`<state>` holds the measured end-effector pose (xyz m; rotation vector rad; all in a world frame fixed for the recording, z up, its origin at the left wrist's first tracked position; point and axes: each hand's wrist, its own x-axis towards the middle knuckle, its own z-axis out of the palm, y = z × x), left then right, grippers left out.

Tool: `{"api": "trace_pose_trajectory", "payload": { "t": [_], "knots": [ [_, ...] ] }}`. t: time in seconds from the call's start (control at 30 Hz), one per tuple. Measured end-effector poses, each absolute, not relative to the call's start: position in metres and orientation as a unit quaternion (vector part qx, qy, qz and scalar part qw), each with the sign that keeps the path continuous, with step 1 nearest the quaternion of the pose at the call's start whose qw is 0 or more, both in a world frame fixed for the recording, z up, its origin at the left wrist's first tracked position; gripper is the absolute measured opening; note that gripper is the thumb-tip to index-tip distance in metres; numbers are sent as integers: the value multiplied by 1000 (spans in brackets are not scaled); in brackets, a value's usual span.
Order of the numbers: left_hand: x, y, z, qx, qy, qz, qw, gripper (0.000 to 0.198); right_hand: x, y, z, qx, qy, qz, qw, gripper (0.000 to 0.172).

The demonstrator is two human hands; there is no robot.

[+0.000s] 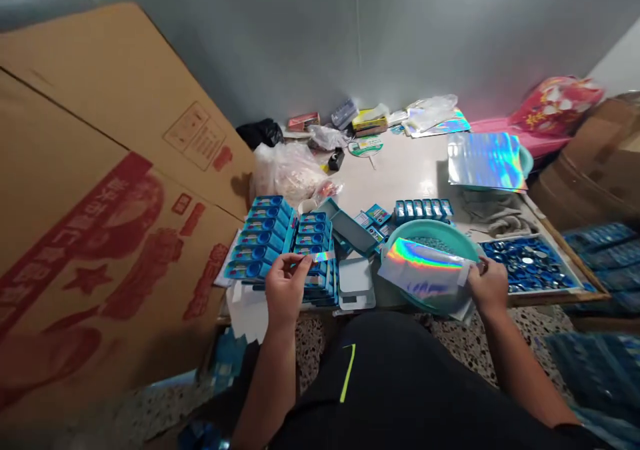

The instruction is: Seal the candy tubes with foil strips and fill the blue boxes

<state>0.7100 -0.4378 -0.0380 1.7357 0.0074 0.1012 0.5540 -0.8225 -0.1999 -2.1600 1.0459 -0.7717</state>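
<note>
Two bare hands are at work. The left hand pinches one small shiny strip between thumb and finger. The strip is flat and thin, and it sits above the blue boxes. The right hand pinches the edge of a shiny sheet. The sheet is smooth and bendy, with rainbow colors on it, and it is held over one round green bowl. The bowl has small bits inside, too tiny to count.

The blue boxes stand in two rows, side by side. I count five at the front of the left row, and about four show in the other row. Each has a round shape on top. Six or seven little blue cases make a neat line behind the bowl.

Near the left hand are one hard white tray with round corners and one long, pale, open box, tilted. On the right, one flat tray is full of small blue pieces, too many to count. Soft, crumpled gray cloth lies just behind it.

Everything rests on a smooth, pale counter. One big brown cardboard box stands on the left, and one red bag with a pattern is at the far right.
</note>
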Motion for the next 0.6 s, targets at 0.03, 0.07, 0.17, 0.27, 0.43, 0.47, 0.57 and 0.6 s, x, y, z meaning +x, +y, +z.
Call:
{"api": "trace_pose_trajectory", "payload": {
  "t": [0.03,0.07,0.17,0.27,0.43,0.47,0.57,0.6],
  "knots": [
    [710,-435,-40,764,11,46,643,32,564,-818,-196,-834,372,-292,285,44],
    [710,-433,-42,766,18,47,641,32,576,-810,-188,-850,338,-291,281,46],
    [710,-432,-42,772,26,37,634,32,621,-765,-152,-875,177,-248,376,40],
    [710,-434,-39,775,22,29,631,32,660,-699,-115,-808,6,-90,583,43],
    [710,-433,-36,769,20,38,638,31,694,-620,-91,-647,-107,83,750,49],
    [710,-432,-37,767,20,41,641,31,697,-613,-91,-616,-101,85,777,46],
    [710,-428,-42,760,21,44,648,29,703,-608,-89,-575,-83,72,811,37],
    [710,-426,-44,759,23,45,649,29,703,-609,-88,-572,-83,71,813,35]
  ]
}}
